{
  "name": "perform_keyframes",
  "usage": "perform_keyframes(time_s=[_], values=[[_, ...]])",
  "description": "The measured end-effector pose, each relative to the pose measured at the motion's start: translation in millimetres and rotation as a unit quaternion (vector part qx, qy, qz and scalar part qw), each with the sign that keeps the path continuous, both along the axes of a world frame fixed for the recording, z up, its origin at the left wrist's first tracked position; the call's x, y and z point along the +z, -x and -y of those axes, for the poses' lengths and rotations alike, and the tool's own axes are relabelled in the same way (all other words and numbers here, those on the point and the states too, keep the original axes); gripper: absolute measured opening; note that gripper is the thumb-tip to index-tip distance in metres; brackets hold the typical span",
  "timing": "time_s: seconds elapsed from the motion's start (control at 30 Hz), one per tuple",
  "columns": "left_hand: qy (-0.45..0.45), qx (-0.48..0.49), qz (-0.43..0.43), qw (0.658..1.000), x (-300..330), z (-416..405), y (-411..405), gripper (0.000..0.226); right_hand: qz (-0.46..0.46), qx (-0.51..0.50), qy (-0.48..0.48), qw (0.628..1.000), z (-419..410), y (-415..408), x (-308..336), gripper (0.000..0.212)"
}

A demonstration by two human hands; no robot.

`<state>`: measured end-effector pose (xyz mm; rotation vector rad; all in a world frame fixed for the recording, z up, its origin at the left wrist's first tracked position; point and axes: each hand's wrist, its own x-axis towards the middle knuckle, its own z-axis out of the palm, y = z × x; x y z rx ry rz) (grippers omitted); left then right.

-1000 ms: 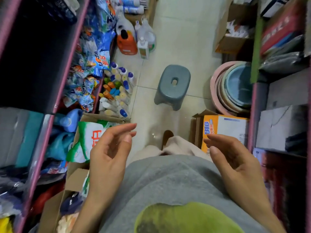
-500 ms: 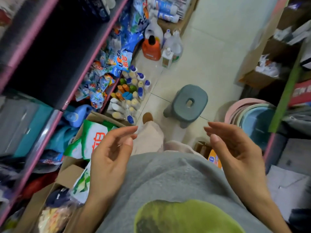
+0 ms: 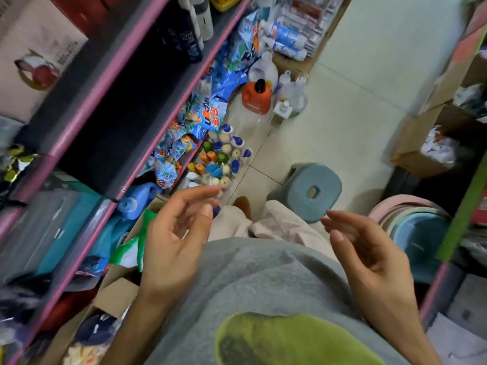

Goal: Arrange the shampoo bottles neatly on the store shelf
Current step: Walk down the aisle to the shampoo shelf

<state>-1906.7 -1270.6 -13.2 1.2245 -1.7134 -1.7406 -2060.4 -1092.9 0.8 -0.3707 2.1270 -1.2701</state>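
Left hand (image 3: 174,238): raised in front of the grey shirt (image 3: 263,280), palm turned inward, fingers loosely curved and spread; it holds nothing and touches nothing. Right hand (image 3: 369,259): same posture, palm facing the left one, fingers relaxed, empty.

Bottles (image 3: 218,159): a tight cluster stands on the floor (image 3: 342,133) beyond the left hand, at the foot of the left shelf (image 3: 110,83). Caps are blue, orange, green and cream (labels too small to read). More dark bottles (image 3: 189,30) stand on an upper level of that shelf, far left; the print on them is blurred.

Packets (image 3: 208,117), blue and white, spill from the lowest shelf level just beside the cluster; bold lettering shows on one, but I cannot read it with confidence. A green-and-white bag (image 3: 131,248) sits in a carton (image 3: 116,293) behind the left hand, its writing hidden.

An orange jug (image 3: 257,97) with a black cap stands farther off among clear jugs. A grey stool (image 3: 312,192) stands on the floor between the hands, beyond the knees. Stacked basins (image 3: 419,233) lean at near right, beside the right hand.
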Motion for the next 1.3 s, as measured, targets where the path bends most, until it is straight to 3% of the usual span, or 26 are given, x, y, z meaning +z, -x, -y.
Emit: perform_keyframes(time_s=[0.63, 1.0, 1.3], values=[[0.007, 0.082, -0.016, 0.997, -9.2, 63.0, 20.4, 0.022, -0.011, 0.025, 0.015, 1.0, 85.3, 56.9, 5.9, 0.019], [0.014, 0.237, 0.02, 0.971, -28.6, 83.5, 80.0, 0.025, -0.026, 0.162, 0.027, 0.986, 172.4, 174.7, -3.1, 0.021], [0.011, 0.395, 0.048, 0.917, -32.3, 81.2, 159.1, 0.023, -0.054, 0.347, 0.007, 0.936, 255.3, 278.6, -2.5, 0.026]])
